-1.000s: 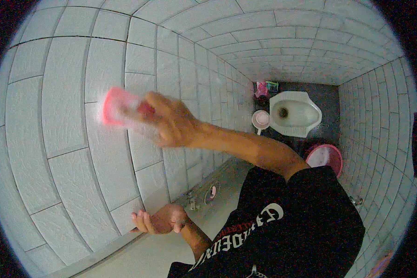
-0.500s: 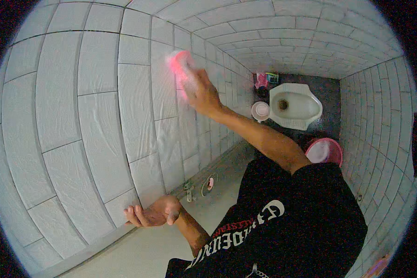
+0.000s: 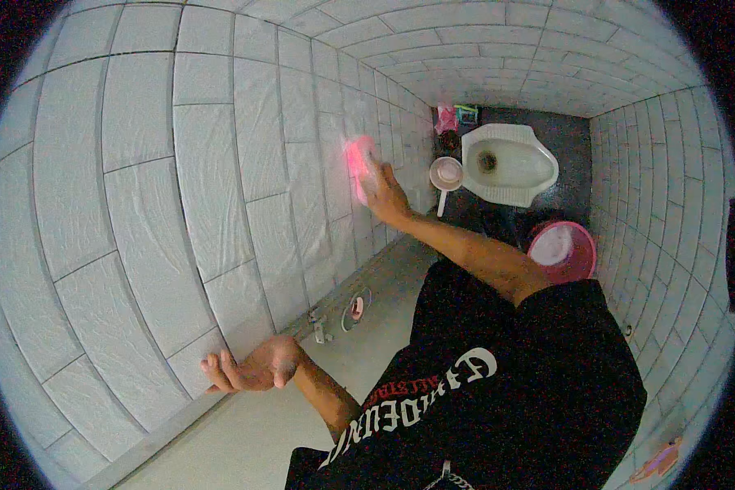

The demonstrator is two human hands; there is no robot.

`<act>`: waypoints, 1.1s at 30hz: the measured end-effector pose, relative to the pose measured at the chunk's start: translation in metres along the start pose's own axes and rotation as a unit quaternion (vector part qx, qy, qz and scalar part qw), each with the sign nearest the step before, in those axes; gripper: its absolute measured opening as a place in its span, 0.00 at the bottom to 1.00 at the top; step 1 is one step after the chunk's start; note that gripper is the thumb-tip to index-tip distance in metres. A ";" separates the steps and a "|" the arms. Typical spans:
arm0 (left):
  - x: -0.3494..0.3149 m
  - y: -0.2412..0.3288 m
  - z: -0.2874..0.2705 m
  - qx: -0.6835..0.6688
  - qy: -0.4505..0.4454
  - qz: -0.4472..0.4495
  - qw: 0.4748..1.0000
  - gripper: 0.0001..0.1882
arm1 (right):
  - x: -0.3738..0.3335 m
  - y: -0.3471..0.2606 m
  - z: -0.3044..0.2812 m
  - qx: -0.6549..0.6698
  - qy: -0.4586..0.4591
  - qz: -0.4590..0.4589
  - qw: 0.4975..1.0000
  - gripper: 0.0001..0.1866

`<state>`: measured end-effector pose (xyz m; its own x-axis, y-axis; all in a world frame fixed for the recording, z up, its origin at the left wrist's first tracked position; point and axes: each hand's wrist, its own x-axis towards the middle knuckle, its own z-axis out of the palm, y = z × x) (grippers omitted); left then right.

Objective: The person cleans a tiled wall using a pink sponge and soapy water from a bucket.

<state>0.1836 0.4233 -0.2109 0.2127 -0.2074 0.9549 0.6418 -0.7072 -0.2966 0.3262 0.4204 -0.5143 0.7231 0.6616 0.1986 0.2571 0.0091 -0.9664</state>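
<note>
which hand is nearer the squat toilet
Right. The right hand holds the pink scrubber at the tiled wall, left of the squat toilet in view; the left hand is farther off, toward the lower left.

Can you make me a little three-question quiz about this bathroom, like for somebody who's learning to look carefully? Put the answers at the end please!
1. True or false: the left hand is open and empty.

2. Which colour is the scrubber in the right hand?
A) green
B) pink
C) black

3. Fill in the blank: the white dipper is on the floor beside the squat ____.

Key:
1. True.
2. B, pink.
3. Toilet.
</note>
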 end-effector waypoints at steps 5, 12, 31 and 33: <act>-0.001 -0.012 -0.016 0.031 -0.014 0.001 0.999 0.42 | 0.015 -0.138 -0.023 0.164 -0.123 0.012 0.979 0.35; 0.000 -0.011 -0.015 0.032 -0.033 -0.009 0.999 0.43 | -0.071 -0.193 -0.027 0.123 -0.223 -0.168 0.952 0.22; -0.007 -0.010 -0.008 0.023 -0.017 0.016 0.999 0.42 | -0.102 -0.132 0.008 0.129 -0.217 0.014 0.968 0.34; -0.008 -0.015 -0.009 0.023 -0.026 0.025 0.999 0.41 | -0.118 -0.085 0.026 0.089 -0.264 0.155 0.948 0.34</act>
<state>0.1658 0.4290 -0.2138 0.2822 -0.2061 0.9370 0.6625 -0.6645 -0.3457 0.2027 0.3614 -0.4599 0.3126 0.9358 -0.1628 -0.0608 -0.1513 -0.9866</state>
